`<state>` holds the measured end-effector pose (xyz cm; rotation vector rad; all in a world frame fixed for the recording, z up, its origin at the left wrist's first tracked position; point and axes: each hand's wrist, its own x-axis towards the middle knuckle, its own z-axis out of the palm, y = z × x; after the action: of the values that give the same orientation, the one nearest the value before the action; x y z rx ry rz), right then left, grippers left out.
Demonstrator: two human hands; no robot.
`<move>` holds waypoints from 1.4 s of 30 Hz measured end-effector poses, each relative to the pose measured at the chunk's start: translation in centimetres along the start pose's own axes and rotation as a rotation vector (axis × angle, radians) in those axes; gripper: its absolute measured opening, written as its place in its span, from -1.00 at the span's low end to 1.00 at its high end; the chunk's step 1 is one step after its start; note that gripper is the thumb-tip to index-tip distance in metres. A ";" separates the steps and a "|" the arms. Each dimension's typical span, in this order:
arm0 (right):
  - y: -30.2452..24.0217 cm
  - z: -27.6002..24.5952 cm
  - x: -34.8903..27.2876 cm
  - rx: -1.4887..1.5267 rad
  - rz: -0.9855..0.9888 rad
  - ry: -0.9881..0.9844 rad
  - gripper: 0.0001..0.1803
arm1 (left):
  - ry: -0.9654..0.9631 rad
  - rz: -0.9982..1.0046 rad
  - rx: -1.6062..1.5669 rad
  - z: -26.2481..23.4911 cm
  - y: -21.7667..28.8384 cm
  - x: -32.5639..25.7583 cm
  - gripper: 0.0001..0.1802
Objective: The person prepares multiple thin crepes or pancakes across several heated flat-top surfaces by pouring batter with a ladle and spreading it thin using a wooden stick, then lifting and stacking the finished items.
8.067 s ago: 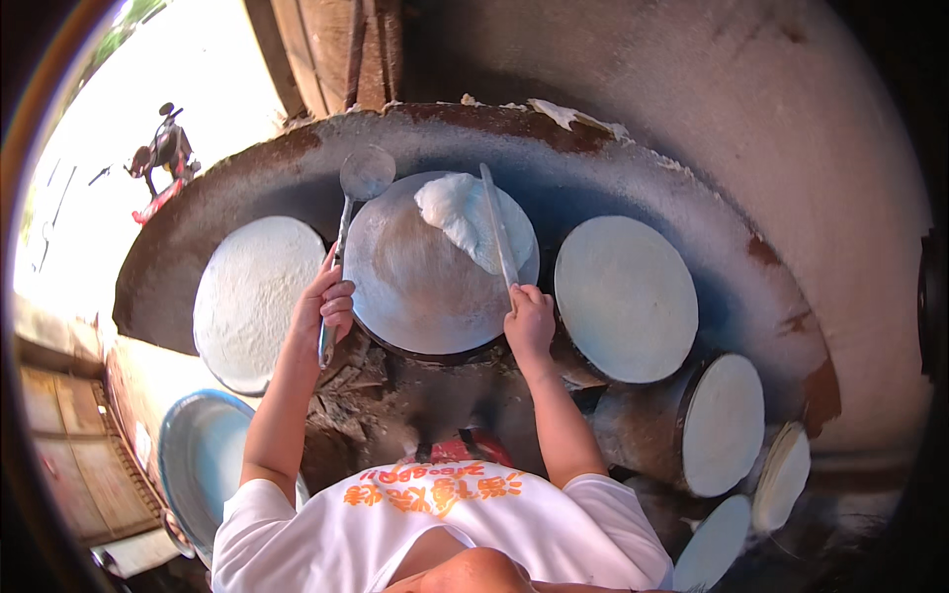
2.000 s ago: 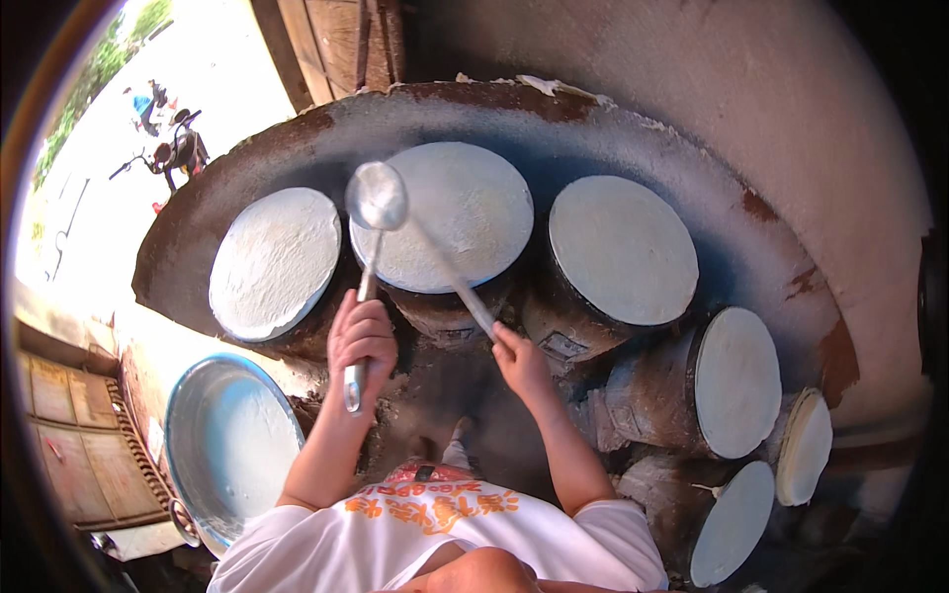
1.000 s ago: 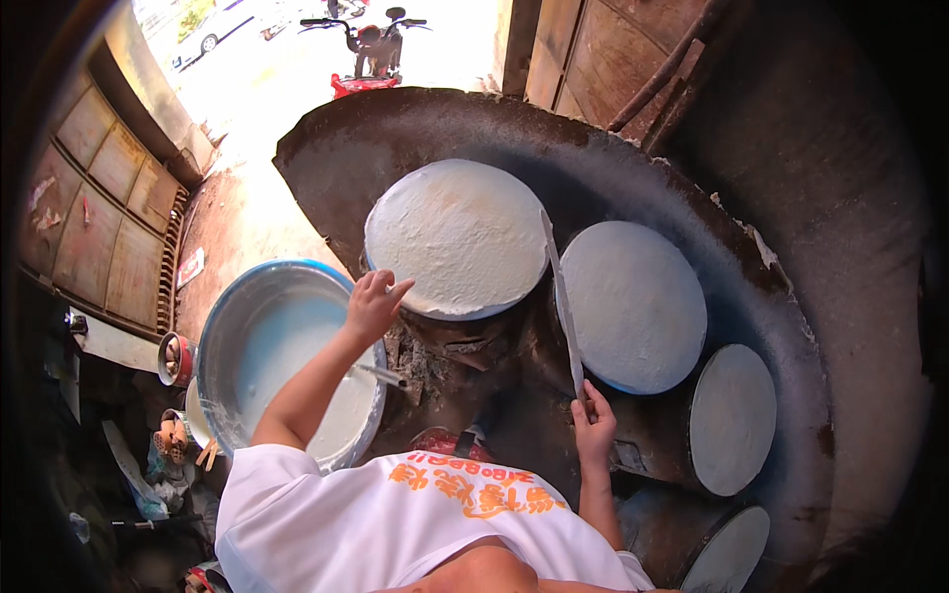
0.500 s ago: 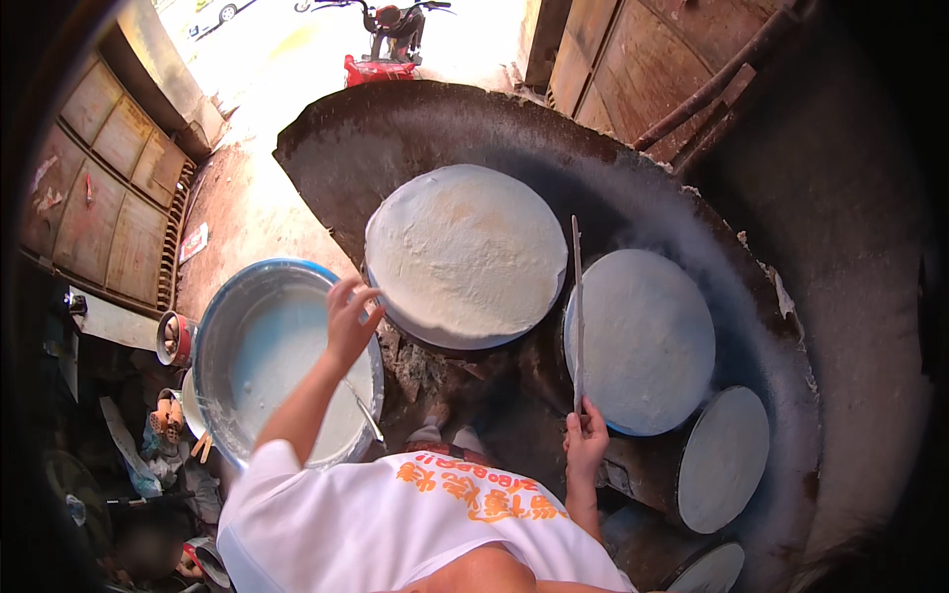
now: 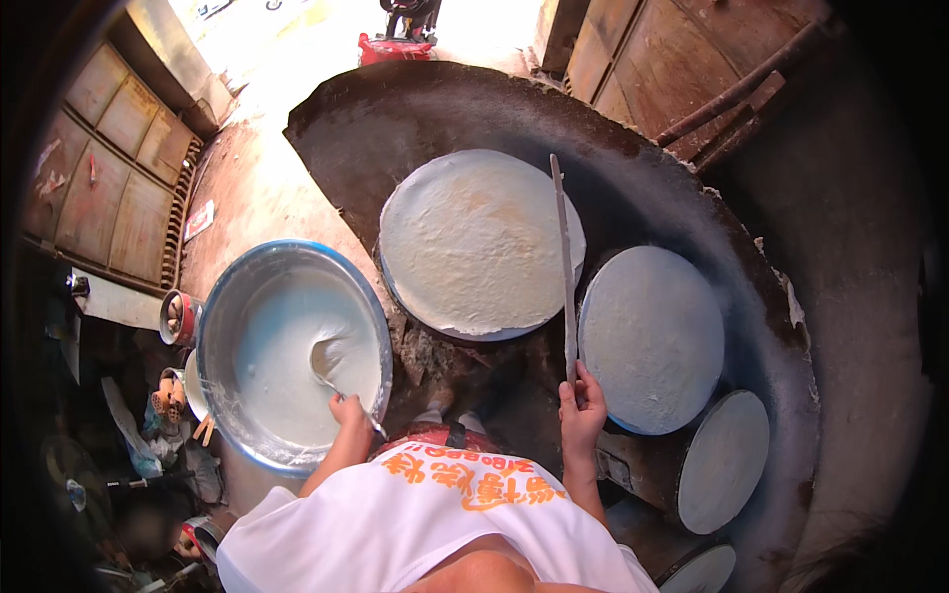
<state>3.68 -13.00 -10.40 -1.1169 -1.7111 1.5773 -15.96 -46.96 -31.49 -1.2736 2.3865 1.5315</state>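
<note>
My left hand (image 5: 350, 411) is closed round the handle of a metal ladle (image 5: 334, 389), whose bowl dips into white batter (image 5: 277, 361). The batter fills part of a large blue-rimmed basin (image 5: 223, 346) on my left. In my right hand (image 5: 583, 407) is a long, thin, flat stick (image 5: 566, 257), pointing away from me. Its upper part passes in front of the right edge of a pale round flatbread (image 5: 474, 237), which covers a round griddle ahead of me. Beside the right hand lies a second round griddle with a thin white sheet (image 5: 654, 336) on it.
Further round to the right stand another white-topped griddle (image 5: 727, 460) and part of one more (image 5: 702, 571). A curved dark metal shield (image 5: 633, 163) rises behind the griddles. Tins and clutter (image 5: 168, 395) sit left of the basin. A red vehicle (image 5: 395, 47) stands beyond.
My left hand has come down from above the basin's right edge and taken hold of the ladle. The stick in my right hand has tilted left.
</note>
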 end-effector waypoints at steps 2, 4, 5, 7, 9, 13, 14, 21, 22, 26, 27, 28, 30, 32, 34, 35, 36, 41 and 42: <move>0.2 0.6 -0.1 0.003 0.045 -0.009 -0.57 | -0.175 0.080 0.156 1.0 0.9 1.6 -0.45; 0.2 0.7 0.1 -0.004 -0.006 -0.025 -0.57 | -0.504 0.100 0.300 1.7 3.1 -0.3 -0.35; 0.4 0.4 0.0 -0.016 -0.025 -0.014 -0.57 | -0.524 0.112 0.297 2.2 5.0 -1.7 -0.35; 0.5 -0.2 -0.4 -0.027 -0.043 0.027 -0.57 | -0.352 0.856 0.681 1.4 9.0 -4.9 -0.17; 0.5 -0.9 -0.5 -0.055 -0.048 0.058 -0.58 | -0.470 1.308 0.507 1.3 17.4 -11.2 -0.21; -1.1 -0.4 -0.5 0.143 0.080 0.055 -0.59 | -0.496 1.937 0.523 5.4 23.7 -12.3 -0.38; -1.4 -0.5 -0.6 0.181 0.083 0.065 -0.59 | -0.578 2.053 0.518 6.4 24.4 -11.9 -0.47; -0.9 -2.8 -1.4 0.237 0.096 0.176 -0.59 | -0.864 2.282 0.185 8.9 32.3 -14.1 -0.82; -0.7 -3.1 -1.5 0.245 0.100 0.190 -0.59 | -0.873 2.301 0.160 9.1 33.8 -14.8 -0.82; -0.6 -3.6 -0.9 0.315 0.100 0.231 -0.59 | -0.932 2.315 0.173 9.9 39.2 -17.5 -0.86; -0.8 -3.6 -0.7 0.346 0.109 0.237 -0.61 | -0.923 2.329 0.184 9.8 40.1 -17.9 -0.86; -1.0 -3.7 -0.2 0.355 0.100 0.247 -0.61 | -0.916 2.347 0.186 10.0 41.1 -18.6 -0.86; -1.4 -3.7 1.1 0.331 0.227 0.127 -0.65 | -0.901 2.389 0.178 9.5 43.2 -19.8 -0.86; -1.6 -2.9 3.2 0.263 0.259 0.089 -0.76 | -0.902 2.414 0.228 8.3 44.6 -21.7 -0.84; -2.3 -0.2 5.9 0.362 0.224 0.042 -0.73 | -0.889 2.437 0.219 7.0 44.6 -22.2 -0.83; -2.9 1.0 7.3 0.464 0.191 0.013 -0.69 | -0.866 2.481 0.182 6.7 43.9 -21.9 -0.81; -2.8 1.7 8.8 0.648 0.204 -0.044 -0.67 | -0.840 2.526 0.141 6.4 42.6 -21.4 -0.78; 1.4 3.3 12.2 0.132 -0.029 0.152 -0.58 | -1.005 2.374 0.182 6.7 30.4 -18.6 -0.77; 2.7 2.7 12.3 -0.212 -0.096 0.237 -0.54 | -1.016 2.335 0.199 6.4 28.0 -17.3 -0.77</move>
<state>-4.19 -3.94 -15.14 -1.2493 -1.7700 1.1756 -24.99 -26.42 -6.62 2.4984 2.0568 0.8611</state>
